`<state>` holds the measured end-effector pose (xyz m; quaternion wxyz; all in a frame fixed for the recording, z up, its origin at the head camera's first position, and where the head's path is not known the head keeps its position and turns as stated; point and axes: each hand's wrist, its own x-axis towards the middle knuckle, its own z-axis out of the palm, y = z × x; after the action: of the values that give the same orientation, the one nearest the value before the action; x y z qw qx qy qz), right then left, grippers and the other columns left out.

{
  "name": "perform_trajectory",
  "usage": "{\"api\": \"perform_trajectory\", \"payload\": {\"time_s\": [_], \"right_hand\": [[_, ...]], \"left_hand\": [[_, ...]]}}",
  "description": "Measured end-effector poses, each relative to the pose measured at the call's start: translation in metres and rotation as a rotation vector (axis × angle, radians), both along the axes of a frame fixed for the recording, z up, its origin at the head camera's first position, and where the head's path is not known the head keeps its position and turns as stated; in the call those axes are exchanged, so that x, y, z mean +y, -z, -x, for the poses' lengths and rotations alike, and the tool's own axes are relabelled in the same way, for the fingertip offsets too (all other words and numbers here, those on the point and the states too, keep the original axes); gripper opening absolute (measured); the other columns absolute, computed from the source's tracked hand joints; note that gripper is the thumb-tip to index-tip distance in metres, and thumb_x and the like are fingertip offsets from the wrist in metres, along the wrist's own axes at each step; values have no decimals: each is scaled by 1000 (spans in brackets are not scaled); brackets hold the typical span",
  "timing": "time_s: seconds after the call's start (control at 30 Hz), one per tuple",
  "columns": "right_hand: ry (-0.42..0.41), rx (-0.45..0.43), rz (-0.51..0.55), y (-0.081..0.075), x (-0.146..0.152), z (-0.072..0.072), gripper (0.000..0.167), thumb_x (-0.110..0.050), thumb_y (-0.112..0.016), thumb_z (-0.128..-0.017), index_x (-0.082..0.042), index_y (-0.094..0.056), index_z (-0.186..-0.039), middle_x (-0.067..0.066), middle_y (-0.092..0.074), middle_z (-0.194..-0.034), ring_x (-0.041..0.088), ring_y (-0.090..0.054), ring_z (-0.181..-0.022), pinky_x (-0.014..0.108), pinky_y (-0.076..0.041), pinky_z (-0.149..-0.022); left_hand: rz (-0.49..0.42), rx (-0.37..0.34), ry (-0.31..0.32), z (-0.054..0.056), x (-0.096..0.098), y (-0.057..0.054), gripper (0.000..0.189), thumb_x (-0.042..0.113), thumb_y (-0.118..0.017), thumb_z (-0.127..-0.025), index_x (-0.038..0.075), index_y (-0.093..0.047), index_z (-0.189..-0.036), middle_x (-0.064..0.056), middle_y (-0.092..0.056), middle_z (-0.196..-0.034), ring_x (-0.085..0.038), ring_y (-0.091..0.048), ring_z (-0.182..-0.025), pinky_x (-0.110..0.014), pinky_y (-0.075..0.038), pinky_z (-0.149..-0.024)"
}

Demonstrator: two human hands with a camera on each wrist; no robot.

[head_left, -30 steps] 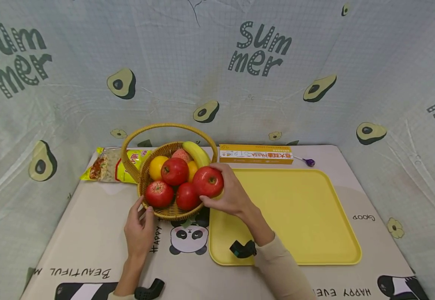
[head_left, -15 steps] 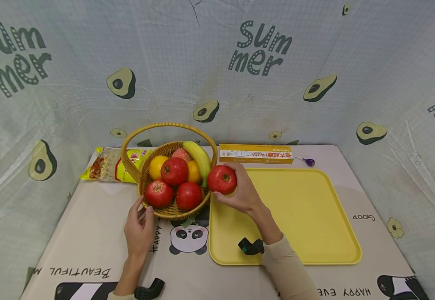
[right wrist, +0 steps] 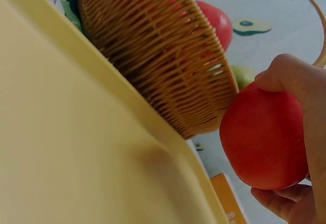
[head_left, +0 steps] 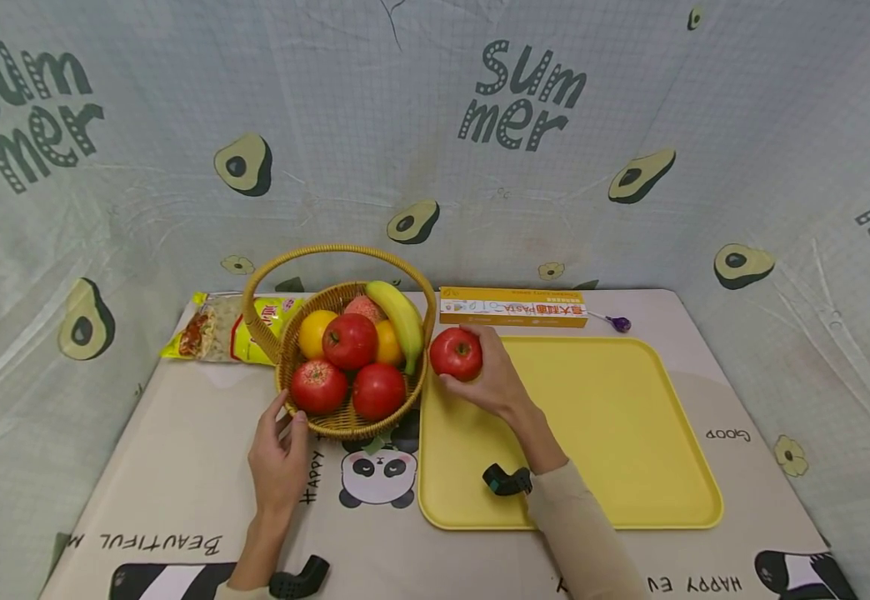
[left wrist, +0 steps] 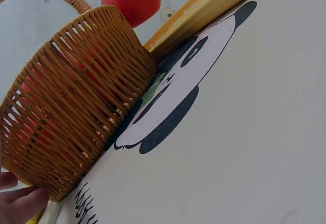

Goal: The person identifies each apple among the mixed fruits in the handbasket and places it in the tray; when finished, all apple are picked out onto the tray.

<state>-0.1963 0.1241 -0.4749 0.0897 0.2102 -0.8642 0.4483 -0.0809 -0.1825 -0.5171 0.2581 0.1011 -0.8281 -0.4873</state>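
Note:
My right hand [head_left: 491, 375] grips a red apple [head_left: 456, 354] from its right side, with thumb and fingers spread around it. The apple hangs above the back left corner of the yellow tray [head_left: 570, 442], just right of the wicker basket [head_left: 345, 427]. In the right wrist view the apple [right wrist: 265, 137] overlaps the basket's edge. Relaxed fingers of my left hand [head_left: 279, 458] touch the basket's outer wall at its front left; in the left wrist view those fingertips [left wrist: 25, 203] lie low against the weave. The basket holds several red fruits, yellow-orange fruits and a banana [head_left: 397, 321].
Behind the basket's left side lies a yellow bag of packaged food [head_left: 213, 329]. A pasta box [head_left: 512, 308] stands along the back, with a purple-headed lollipop [head_left: 618, 323] beside it. The basket's tall handle [head_left: 341, 248] arches over the fruit. A printed curtain hangs behind.
My right hand has carried the apple from over the basket's right rim rightward and slightly back to above the tray, uncovering the banana's lower end. My left hand has stayed at the basket.

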Motion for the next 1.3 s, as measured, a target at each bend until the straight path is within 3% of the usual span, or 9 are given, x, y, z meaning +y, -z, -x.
{"api": "perform_trajectory", "payload": {"time_s": [0.37,0.7,1.3], "right_hand": [[19,-144,-9,20,-1,17,81,-34,-81,-76,-8,-42,-142,10,-52,-134,26,-57,-116,44,-59,-94],[52,-196,-46,28,-3,21,84,-37,-80,-77,-5,-40,-144,16,-54,-134,30,-59,-115,46,-58,-95],[96,-190,-87,27,-3,22,87,-43,-77,-81,-8,-37,-150,15,-47,-140,32,-55,-121,49,-56,-100]], "left_hand": [[-5,1,4,0,0,0,44,17,-54,-102,5,-50,-145,-16,-56,-145,-44,-64,-119,3,-39,-86],[-2,-6,8,-1,1,-4,44,17,-54,-102,4,-50,-145,-17,-55,-145,-45,-63,-119,3,-38,-86],[2,-29,10,-2,1,-2,45,20,-53,-103,7,-48,-146,-16,-54,-147,-44,-62,-121,3,-37,-87]]}}
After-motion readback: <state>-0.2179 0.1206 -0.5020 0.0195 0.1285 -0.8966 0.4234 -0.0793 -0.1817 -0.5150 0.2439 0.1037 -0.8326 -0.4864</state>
